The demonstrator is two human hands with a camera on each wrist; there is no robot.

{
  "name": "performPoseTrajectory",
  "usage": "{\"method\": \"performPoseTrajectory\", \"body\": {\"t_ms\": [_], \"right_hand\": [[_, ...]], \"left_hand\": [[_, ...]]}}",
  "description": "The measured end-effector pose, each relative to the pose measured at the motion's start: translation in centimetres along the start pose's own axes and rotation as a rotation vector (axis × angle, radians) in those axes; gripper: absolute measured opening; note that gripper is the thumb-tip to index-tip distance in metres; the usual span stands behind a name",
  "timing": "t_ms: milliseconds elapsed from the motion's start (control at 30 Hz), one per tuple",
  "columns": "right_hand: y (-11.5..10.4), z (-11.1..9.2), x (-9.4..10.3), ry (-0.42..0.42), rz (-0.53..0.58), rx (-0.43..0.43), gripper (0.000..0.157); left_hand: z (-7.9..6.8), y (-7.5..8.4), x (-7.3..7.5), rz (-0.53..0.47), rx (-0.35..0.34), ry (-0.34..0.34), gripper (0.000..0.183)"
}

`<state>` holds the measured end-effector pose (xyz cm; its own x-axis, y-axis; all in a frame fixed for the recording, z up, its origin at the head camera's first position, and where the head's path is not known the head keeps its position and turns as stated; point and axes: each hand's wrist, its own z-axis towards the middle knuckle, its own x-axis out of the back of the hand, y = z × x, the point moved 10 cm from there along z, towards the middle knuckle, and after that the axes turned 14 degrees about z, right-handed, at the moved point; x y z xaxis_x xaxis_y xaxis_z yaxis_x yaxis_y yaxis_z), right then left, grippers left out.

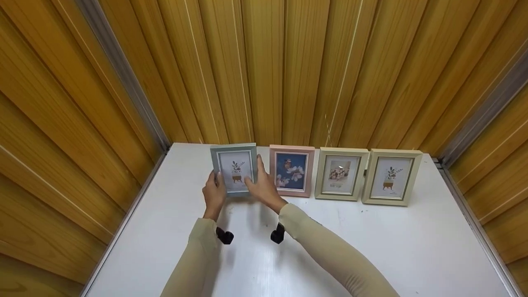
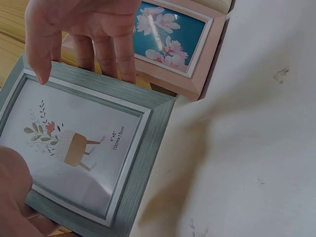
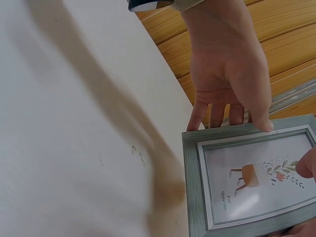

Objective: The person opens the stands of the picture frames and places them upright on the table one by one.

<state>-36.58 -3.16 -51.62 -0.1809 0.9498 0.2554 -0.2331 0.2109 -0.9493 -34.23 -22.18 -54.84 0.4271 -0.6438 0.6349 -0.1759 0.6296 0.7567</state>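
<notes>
A grey-green picture frame (image 1: 233,146) with a potted-plant print is held upright, slightly tilted, at the left end of a row. My left hand (image 1: 214,192) grips its left side, fingers behind and thumb on the front edge; the right wrist view shows this left hand (image 3: 229,69) too. My right hand (image 1: 264,185) holds the opposite side, its thumb over the front near the glass. In the left wrist view the right hand's (image 2: 84,29) fingers go behind the frame (image 2: 143,163). Beside that hand stands a pink picture frame (image 1: 272,169) with a blossom print.
Two cream picture frames stand to the right, a blossom one (image 1: 321,177) and a plant one (image 1: 368,181). All are near the back of a white table (image 1: 371,251). Yellow wood-look panels (image 1: 264,74) rise behind and at both sides.
</notes>
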Motion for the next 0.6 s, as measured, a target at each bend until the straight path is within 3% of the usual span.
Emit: {"method": "performPoseTrajectory", "body": {"t_ms": [600], "right_hand": [[1.8,0.7,-0.1,-0.054,0.088,-0.091,0.099]], "left_hand": [[1.9,0.0,-2.6,-0.019,0.006,-0.093,0.051]]}}
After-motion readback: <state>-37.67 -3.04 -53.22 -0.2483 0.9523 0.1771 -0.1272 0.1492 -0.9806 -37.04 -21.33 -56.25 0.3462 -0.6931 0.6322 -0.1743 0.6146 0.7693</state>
